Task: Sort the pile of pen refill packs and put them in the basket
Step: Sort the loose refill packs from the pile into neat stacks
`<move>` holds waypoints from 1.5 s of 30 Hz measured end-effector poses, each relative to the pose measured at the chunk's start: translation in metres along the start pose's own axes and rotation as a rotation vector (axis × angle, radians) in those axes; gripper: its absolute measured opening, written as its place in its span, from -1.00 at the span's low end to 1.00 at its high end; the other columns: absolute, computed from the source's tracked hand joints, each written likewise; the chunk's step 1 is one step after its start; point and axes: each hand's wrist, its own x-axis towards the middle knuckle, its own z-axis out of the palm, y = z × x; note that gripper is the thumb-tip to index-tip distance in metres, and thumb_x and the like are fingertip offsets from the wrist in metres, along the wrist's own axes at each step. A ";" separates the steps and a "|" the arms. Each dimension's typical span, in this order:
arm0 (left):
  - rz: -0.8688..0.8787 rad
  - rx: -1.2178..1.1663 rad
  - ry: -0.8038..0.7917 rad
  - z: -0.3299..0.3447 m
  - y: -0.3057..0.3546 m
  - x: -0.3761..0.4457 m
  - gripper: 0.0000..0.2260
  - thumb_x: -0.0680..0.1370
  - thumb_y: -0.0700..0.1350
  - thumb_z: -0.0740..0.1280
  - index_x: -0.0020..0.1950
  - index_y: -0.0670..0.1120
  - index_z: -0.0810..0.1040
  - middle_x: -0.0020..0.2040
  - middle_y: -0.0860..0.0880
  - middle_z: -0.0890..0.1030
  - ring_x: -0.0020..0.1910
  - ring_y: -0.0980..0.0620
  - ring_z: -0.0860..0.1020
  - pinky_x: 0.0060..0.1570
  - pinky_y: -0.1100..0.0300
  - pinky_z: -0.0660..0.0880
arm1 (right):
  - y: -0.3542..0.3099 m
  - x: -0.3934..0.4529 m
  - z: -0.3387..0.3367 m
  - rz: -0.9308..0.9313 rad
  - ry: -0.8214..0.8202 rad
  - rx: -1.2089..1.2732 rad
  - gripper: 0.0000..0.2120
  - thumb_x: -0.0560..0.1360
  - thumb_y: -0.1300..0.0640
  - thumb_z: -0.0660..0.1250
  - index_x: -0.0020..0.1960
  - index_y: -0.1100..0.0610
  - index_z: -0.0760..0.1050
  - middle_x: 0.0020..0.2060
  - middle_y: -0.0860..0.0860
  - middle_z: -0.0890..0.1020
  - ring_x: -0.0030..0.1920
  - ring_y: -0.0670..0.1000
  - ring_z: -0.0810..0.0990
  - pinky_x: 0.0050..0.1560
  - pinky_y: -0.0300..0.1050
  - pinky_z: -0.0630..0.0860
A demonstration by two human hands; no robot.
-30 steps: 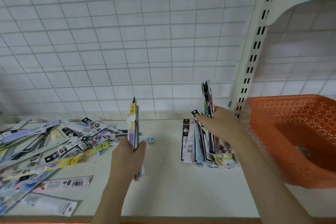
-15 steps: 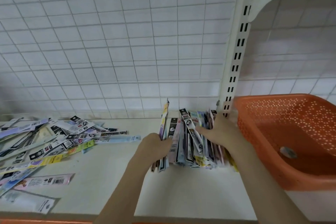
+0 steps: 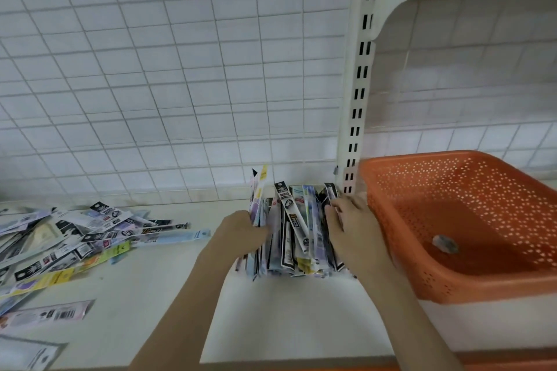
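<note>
Left hand: the left hand (image 3: 241, 230) is pressing against the left side of the gathered stack of packs (image 3: 294, 229), with its fingers curling around the outermost upright packs there.
Right hand: the right hand (image 3: 351, 223) is gripping the right side of the same stack, its fingers lying over the tops of the packs and bending down around them.
Gathered stack: the packs are standing mostly on edge between the 2 hands, leaning at slightly different angles, and resting on the pale surface (image 3: 286, 316) near the tiled wall (image 3: 168, 69). 1 black-and-white pack is lying slanted across the top of the stack.
Loose pile: the unsorted pile of packs (image 3: 69, 238) is lying flat and overlapping on the surface at the left, well apart from the hands. A single pack (image 3: 45, 315) is lying by itself just in front of that pile, and another is showing at the bottom left corner.
Basket: the orange perforated basket (image 3: 401, 238) is sitting on the surface just to the right of the right hand. A small grey object (image 3: 444, 242) is lying on its floor; what it is cannot be told.
Shelf post: a white slotted upright (image 3: 358, 75) is rising behind the stack, between it and the basket.
</note>
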 end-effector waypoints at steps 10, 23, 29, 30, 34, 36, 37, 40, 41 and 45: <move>0.033 0.144 0.155 0.001 -0.001 -0.002 -0.61 0.56 0.18 0.14 0.06 -0.15 0.43 -0.20 -0.02 0.48 -0.15 -0.03 0.47 -0.22 0.19 0.37 | 0.008 -0.021 -0.001 -0.038 -0.006 0.078 -0.80 0.54 0.18 0.24 0.10 0.22 0.56 0.04 0.13 0.58 0.06 0.15 0.54 0.12 0.02 0.46; 0.008 0.016 0.451 0.004 -0.005 -0.004 -0.77 0.56 0.06 0.18 -0.09 -0.08 0.48 -0.24 -0.01 0.51 -0.18 -0.06 0.49 -0.18 0.17 0.39 | 0.000 -0.026 0.002 -0.093 0.007 -0.013 -0.83 0.54 0.13 0.21 0.04 0.13 0.54 0.00 0.05 0.57 0.04 0.05 0.51 0.10 -0.13 0.40; -0.031 0.263 0.279 0.006 -0.009 -0.002 -0.63 0.57 0.12 0.12 0.09 -0.13 0.53 -0.03 -0.08 0.59 -0.02 -0.09 0.55 -0.16 0.16 0.38 | -0.001 -0.028 0.000 -0.127 0.042 -0.026 -0.85 0.53 0.15 0.22 -0.02 0.14 0.55 -0.07 0.06 0.59 -0.03 0.08 0.54 0.01 -0.07 0.44; -0.040 0.274 0.268 0.005 -0.012 -0.002 -0.62 0.57 0.14 0.12 0.10 -0.12 0.54 -0.01 -0.08 0.59 0.01 -0.09 0.55 -0.15 0.16 0.39 | -0.001 -0.027 0.000 -0.128 0.043 -0.033 -0.85 0.53 0.15 0.22 -0.02 0.14 0.55 -0.08 0.06 0.59 -0.03 0.09 0.54 0.00 -0.06 0.45; 0.008 0.286 0.294 -0.002 -0.028 -0.015 -0.60 0.58 0.14 0.12 0.16 -0.12 0.52 0.12 -0.08 0.54 0.13 -0.08 0.49 -0.03 0.14 0.40 | -0.011 -0.030 0.001 -0.159 0.047 -0.050 -0.86 0.53 0.15 0.21 -0.13 0.15 0.52 -0.17 0.04 0.56 -0.10 0.09 0.52 -0.11 -0.11 0.39; 0.049 0.225 0.349 -0.004 -0.043 -0.028 -0.65 0.57 0.09 0.16 0.20 -0.10 0.51 0.14 -0.08 0.52 0.15 -0.07 0.47 0.04 0.11 0.43 | -0.022 -0.033 0.004 -0.180 0.051 -0.055 -0.86 0.53 0.14 0.21 -0.08 0.15 0.53 -0.17 0.05 0.56 -0.12 0.09 0.53 -0.13 -0.10 0.40; 0.076 0.187 0.388 -0.004 -0.052 -0.035 -0.68 0.57 0.06 0.18 0.20 -0.09 0.51 0.13 -0.08 0.53 0.14 -0.07 0.48 0.07 0.10 0.45 | -0.029 -0.034 0.005 -0.190 0.057 -0.054 -0.85 0.53 0.14 0.22 -0.04 0.14 0.54 -0.15 0.05 0.57 -0.11 0.08 0.53 -0.12 -0.08 0.43; 0.155 0.115 0.504 -0.007 -0.086 -0.057 -0.75 0.55 0.02 0.23 0.14 -0.06 0.56 0.04 -0.04 0.57 0.04 -0.04 0.50 0.02 0.12 0.47 | -0.054 -0.041 0.015 -0.243 0.089 -0.035 -0.86 0.51 0.16 0.23 -0.06 0.16 0.57 -0.19 0.06 0.59 -0.18 0.09 0.56 -0.19 -0.10 0.46; 0.167 0.102 0.535 -0.010 -0.098 -0.064 -0.77 0.55 0.00 0.24 0.11 -0.06 0.57 -0.01 -0.03 0.58 -0.01 -0.03 0.50 -0.04 0.14 0.46 | -0.062 -0.043 0.021 -0.254 0.088 -0.020 -0.86 0.50 0.17 0.24 -0.07 0.17 0.57 -0.20 0.06 0.60 -0.19 0.10 0.57 -0.19 -0.09 0.48; 0.172 0.076 0.629 -0.042 -0.154 -0.085 -0.87 0.54 -0.10 0.28 -0.04 -0.10 0.60 -0.33 0.03 0.51 -0.37 0.08 0.45 -0.40 0.30 0.31 | -0.101 -0.057 0.049 -0.309 0.022 0.016 -0.82 0.49 0.15 0.23 -0.05 0.16 0.59 -0.15 0.06 0.64 -0.13 0.11 0.63 -0.13 0.00 0.59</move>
